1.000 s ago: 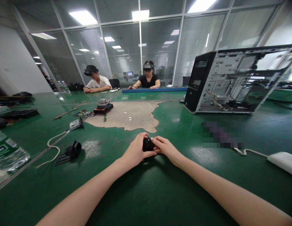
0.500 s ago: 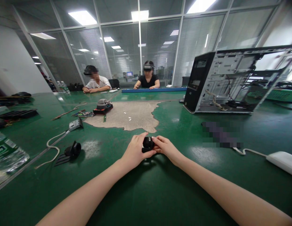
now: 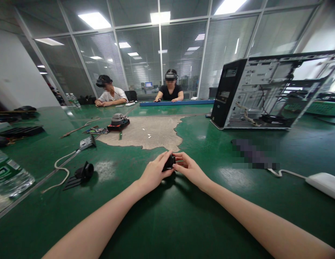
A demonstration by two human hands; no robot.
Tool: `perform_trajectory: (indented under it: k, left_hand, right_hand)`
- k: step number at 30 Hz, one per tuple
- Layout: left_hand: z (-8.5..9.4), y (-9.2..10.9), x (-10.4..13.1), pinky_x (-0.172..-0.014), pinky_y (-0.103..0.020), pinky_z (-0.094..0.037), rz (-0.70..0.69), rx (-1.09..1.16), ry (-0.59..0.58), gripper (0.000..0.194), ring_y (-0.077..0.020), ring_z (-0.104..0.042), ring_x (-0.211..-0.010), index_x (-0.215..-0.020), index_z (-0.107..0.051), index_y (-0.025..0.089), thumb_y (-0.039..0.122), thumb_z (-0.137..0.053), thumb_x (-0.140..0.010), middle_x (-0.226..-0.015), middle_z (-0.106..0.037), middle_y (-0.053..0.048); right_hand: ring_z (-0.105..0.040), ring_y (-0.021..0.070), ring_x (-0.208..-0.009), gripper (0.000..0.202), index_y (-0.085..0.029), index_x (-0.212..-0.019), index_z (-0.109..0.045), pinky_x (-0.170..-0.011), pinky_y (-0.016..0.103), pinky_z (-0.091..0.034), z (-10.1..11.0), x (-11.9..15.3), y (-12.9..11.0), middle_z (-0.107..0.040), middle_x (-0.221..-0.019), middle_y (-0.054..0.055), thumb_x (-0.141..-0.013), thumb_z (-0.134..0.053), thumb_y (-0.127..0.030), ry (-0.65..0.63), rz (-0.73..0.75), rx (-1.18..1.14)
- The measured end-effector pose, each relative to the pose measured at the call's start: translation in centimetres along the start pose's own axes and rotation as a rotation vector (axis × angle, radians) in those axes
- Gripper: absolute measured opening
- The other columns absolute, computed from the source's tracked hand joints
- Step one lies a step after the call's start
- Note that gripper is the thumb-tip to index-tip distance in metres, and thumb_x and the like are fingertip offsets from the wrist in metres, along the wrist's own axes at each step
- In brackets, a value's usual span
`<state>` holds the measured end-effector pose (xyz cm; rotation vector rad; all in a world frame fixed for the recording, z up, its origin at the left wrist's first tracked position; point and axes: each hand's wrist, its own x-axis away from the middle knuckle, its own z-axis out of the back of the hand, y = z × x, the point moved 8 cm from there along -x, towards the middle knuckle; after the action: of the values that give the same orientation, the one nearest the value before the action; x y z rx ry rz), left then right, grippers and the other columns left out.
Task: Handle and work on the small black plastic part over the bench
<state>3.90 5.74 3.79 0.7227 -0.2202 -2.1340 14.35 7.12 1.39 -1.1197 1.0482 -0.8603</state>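
Observation:
A small black part [image 3: 169, 162] is between my two hands, just above the green table [image 3: 167, 223] at the middle. My left hand [image 3: 154, 171] wraps round its left side, thumb below and fingers over the top. The fingers of my right hand [image 3: 189, 167] are bent against its right side, with fingertips and thumb on its edge. Much of the part is hidden by my fingers. Beyond the hands lies a bare beige patch [image 3: 153, 131] of the tabletop.
An open computer case [image 3: 227, 93] stands at the right. At the left are a black bracketed part [image 3: 85, 172], a metal box [image 3: 87, 142], a cable and a water bottle [image 3: 10, 174]. A heatsink with fan [image 3: 118, 122] sits farther back. Two people sit across the table.
The black part has turned in my hands and shows less of its face. My left fingers have closed further over it, and my right fingers have shifted along its right side.

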Motion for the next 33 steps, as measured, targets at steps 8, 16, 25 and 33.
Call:
perform_trajectory:
  k: [8,16,25,33]
  left_hand:
    - [0.16,0.60,0.08,-0.088,-0.035,-0.043,-0.002,0.046,0.006,0.064,-0.0192,-0.047,-0.110,-0.128,-0.023,0.030,0.025,-0.056,-0.074,-0.126,-0.043,-0.003]
    - [0.53,0.95,-0.08,-0.087,-0.033,-0.042,-0.007,0.124,-0.008,0.047,-0.0181,-0.048,-0.107,-0.117,-0.037,0.027,0.024,-0.056,-0.075,-0.119,-0.048,-0.002]
    - [0.52,0.84,-0.07,-0.086,-0.033,-0.043,0.014,0.129,0.009,0.046,-0.0182,-0.050,-0.104,-0.115,-0.038,0.027,0.022,-0.056,-0.074,-0.117,-0.049,-0.002]
    - [0.54,0.90,-0.12,-0.086,-0.033,-0.043,0.038,0.158,-0.005,0.044,-0.0178,-0.050,-0.103,-0.114,-0.038,0.027,0.025,-0.057,-0.074,-0.116,-0.050,-0.001]
  right_hand:
    - [-0.055,0.0152,-0.083,0.026,-0.019,-0.093,-0.053,-0.076,0.033,-0.044,0.47,-0.38,0.40,-0.058,-0.091,0.004,-0.072,-0.055,-0.034,0.066,-0.040,0.003]
    - [-0.055,0.0143,-0.084,0.027,-0.020,-0.091,-0.051,-0.077,0.031,-0.044,0.16,-0.17,-0.08,-0.057,-0.090,0.002,-0.068,-0.060,-0.031,-0.013,-0.011,-0.039]
    - [-0.055,0.0151,-0.083,0.029,-0.019,-0.097,-0.053,-0.077,0.033,-0.044,0.45,-0.53,0.69,-0.057,-0.092,0.005,-0.073,-0.055,-0.034,0.006,-0.049,0.033]
    - [-0.056,0.0132,-0.080,0.021,-0.020,-0.087,-0.052,-0.073,0.029,-0.044,0.26,-0.23,-0.17,-0.057,-0.089,0.002,-0.071,-0.057,-0.033,-0.011,-0.026,-0.076]
